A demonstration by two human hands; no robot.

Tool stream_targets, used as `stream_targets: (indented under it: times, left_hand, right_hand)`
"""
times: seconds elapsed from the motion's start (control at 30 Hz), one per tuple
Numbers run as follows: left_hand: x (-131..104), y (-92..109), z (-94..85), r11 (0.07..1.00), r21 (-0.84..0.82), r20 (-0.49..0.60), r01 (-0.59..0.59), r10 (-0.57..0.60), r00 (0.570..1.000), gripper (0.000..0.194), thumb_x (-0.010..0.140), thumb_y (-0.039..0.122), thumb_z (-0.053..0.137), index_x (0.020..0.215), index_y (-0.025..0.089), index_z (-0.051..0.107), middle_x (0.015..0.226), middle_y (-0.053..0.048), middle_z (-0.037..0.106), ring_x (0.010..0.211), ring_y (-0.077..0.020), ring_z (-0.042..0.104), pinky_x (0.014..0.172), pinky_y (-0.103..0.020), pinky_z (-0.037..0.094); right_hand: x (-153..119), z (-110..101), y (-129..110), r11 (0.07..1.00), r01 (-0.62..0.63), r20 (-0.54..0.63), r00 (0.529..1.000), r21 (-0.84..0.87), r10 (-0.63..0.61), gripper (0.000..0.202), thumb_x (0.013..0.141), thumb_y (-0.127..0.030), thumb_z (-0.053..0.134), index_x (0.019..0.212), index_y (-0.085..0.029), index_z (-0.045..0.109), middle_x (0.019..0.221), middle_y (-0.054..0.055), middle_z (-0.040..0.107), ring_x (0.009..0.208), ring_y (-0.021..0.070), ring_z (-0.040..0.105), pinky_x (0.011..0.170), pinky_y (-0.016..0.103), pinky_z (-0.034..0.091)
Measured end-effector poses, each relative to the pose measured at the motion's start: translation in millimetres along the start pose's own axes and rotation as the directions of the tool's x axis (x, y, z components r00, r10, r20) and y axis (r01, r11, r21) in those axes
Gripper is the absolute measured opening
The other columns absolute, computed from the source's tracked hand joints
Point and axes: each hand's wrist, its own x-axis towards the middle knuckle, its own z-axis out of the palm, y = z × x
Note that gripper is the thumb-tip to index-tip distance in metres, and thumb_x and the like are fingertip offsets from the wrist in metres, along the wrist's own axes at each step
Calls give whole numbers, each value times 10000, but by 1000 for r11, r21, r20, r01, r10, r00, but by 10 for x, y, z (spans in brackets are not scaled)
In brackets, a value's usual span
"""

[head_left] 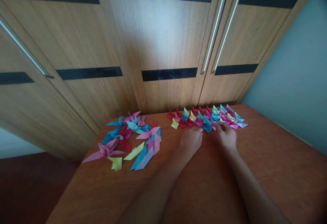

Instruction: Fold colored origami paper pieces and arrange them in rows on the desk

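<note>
The little folded papers (206, 117) sat in a row along the far side of the counter (268, 169) — the right hand (226, 136) pinched one at the row's near edge (the left hand (191, 139) rested curled just beside, holding nothing).

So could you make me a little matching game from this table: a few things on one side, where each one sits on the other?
Things:
1. left hand
2. right hand
3. large folded paper cranes
4. cupboard handles

Places:
a. spread out on the table's left part
b. on the doors behind the table
c. fingers at the pink pieces in the small paper row
d. by the blue piece at the row's near edge

Pairs: 1-d, 2-c, 3-a, 4-b
</note>
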Motion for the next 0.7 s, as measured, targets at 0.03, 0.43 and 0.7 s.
stream_targets:
  times: [0.03, 0.43, 0.7]
  left_hand:
    - [-79, -63, -62, 1000, -2, -9, 7, -7, 1000, 223, 908, 210, 438, 1006, 218, 638, 976, -51, 681, 892, -182, 633, 788, -284, 494]
    - [-1052, -818, -783, 995, -41, -167, 86, -92, 982, 211, 863, 162, 499, 1009, 201, 645, 927, -34, 702, 742, -142, 638, 715, -243, 489]
    - [-1241, -1029, -928, 993, -15, -222, 119, -120, 968, 183, 866, 191, 511, 985, 222, 647, 959, -18, 709, 837, -166, 655, 764, -269, 485]
  right_hand:
    - [-12, -18, -24, 996, -3, 36, 999, -92, 6, 403, 800, -521, 484, 935, -192, 673, 783, 54, 672, 715, 189, 592, 602, 258, 385]
    - [-107, 9, -49, 813, 236, 261, 959, -532, -108, 235, 844, -363, 482, 1007, -256, 613, 987, 51, 646, 761, 199, 597, 548, 260, 319]
    - [-83, 105, 67, 844, 280, 206, 957, -457, -205, 233, 819, -309, 516, 1001, -228, 635, 936, 52, 659, 745, 180, 597, 574, 251, 361]
